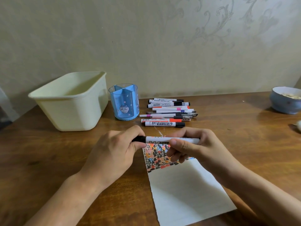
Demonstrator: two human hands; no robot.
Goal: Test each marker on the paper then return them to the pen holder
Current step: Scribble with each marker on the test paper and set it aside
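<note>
A white whiteboard marker [160, 139] with a black cap lies level between both hands, above the far end of the paper [184, 190]. My left hand [114, 152] pinches its black cap. My right hand [193, 147] grips the white barrel. The paper's far end is covered in black, orange and red test marks. A blue pen holder [124, 101] with a cat picture stands behind the hands, its visible compartments holding nothing. To its right, several markers and pens [169, 111] lie in a loose pile.
A cream plastic tub [70, 100] stands at the back left, next to the pen holder. A blue-grey bowl [285, 101] sits at the far right edge. The brown wooden table [48, 160] meets the wall just behind these things.
</note>
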